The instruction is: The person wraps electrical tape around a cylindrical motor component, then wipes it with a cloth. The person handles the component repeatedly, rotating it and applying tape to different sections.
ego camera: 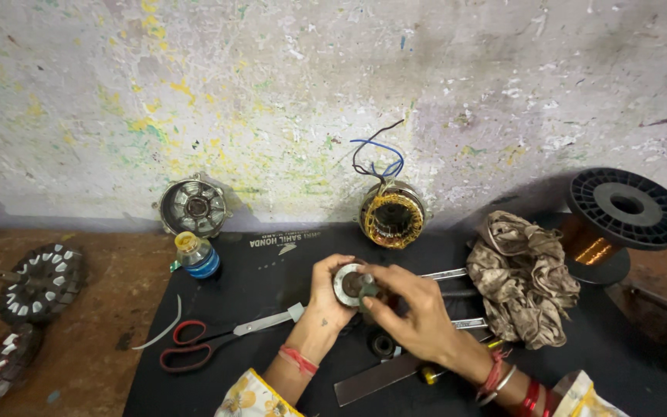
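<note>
My left hand [326, 297] holds a small round metal bearing-like part [347, 284] above the black mat [272, 270]. Its grey ring faces up, with a dark centre. My right hand [414, 313] pinches the right edge of the same part with thumb and fingertips. Both wrists carry red threads; the right also has bangles. Just below the hands lies a small black ring [382, 344] on the mat.
Red-handled scissors [210, 337] lie left of my hands. A motor stator with copper winding and loose wires [392, 216], a metal motor cover [193, 207], a small glue bottle [197, 255], a crumpled rag [523, 278], a copper wire spool [615, 224], flat metal strips [372, 378] and toothed stator discs [40, 282] surround them.
</note>
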